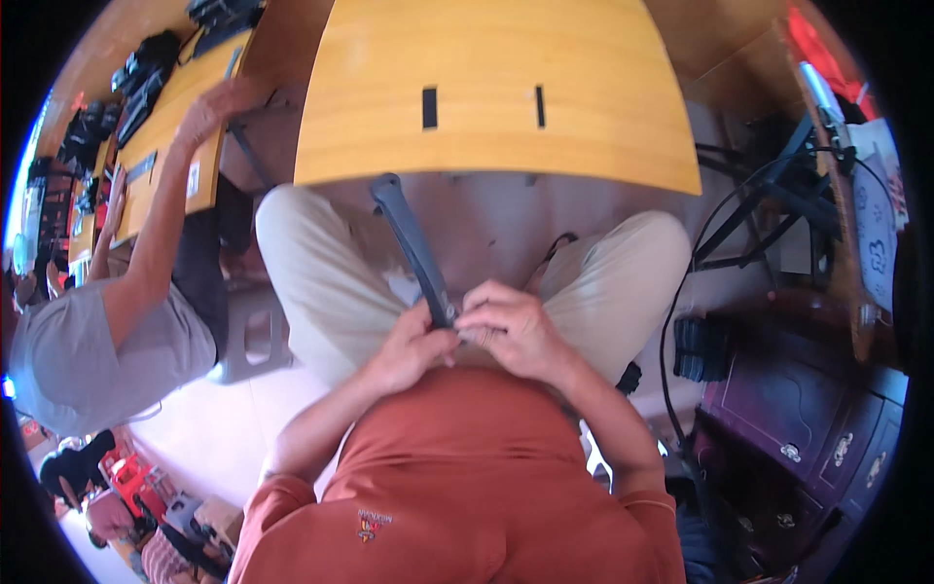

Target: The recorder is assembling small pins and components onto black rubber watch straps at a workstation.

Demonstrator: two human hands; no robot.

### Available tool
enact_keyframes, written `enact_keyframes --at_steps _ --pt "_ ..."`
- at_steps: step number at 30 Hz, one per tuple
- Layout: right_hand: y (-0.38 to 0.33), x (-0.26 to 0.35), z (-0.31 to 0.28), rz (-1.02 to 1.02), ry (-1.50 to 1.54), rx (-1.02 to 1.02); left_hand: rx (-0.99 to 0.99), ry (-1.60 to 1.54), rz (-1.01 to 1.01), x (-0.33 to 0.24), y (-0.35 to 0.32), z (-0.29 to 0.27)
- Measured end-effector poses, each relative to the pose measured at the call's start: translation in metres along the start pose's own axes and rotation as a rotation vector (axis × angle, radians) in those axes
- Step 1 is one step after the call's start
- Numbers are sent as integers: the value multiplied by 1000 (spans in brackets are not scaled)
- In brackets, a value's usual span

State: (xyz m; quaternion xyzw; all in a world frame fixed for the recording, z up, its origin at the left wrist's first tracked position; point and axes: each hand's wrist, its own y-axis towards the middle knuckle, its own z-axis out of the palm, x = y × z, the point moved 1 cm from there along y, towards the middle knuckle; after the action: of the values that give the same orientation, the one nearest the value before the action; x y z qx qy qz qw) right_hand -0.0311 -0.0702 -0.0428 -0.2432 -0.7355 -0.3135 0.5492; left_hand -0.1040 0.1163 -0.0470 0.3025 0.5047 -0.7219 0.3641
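on my feed, L hand (416, 343) round long dk-gray strip (405, 226), R hand (511, 329) at its near end, surface (486, 49) ahead w/ 2 blk bits (430, 107), co-worker (126, 336) to L

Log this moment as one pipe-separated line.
left hand: grips long grey piece by its near end | right hand: fingers at same end, grip unclear | far end: points toward yellow table

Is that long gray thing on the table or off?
Off the table: the left hand holds the long gray thing over the lap.
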Motion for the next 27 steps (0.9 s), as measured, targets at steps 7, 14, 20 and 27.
enact_keyframes --at_steps 7,14,20,27 --pt "15 37 -26 36 110 -256 103 -18 77 -25 -17 17" --pt "118 46 -222 -106 277 -1125 133 125 128 -35 -45 4" --pt "234 37 -292 -526 -450 -1087 -32 -25 102 -14 -62 -23" --pt "385 24 -184 -498 -884 -922 -98 -63 260 -21 -51 -37"
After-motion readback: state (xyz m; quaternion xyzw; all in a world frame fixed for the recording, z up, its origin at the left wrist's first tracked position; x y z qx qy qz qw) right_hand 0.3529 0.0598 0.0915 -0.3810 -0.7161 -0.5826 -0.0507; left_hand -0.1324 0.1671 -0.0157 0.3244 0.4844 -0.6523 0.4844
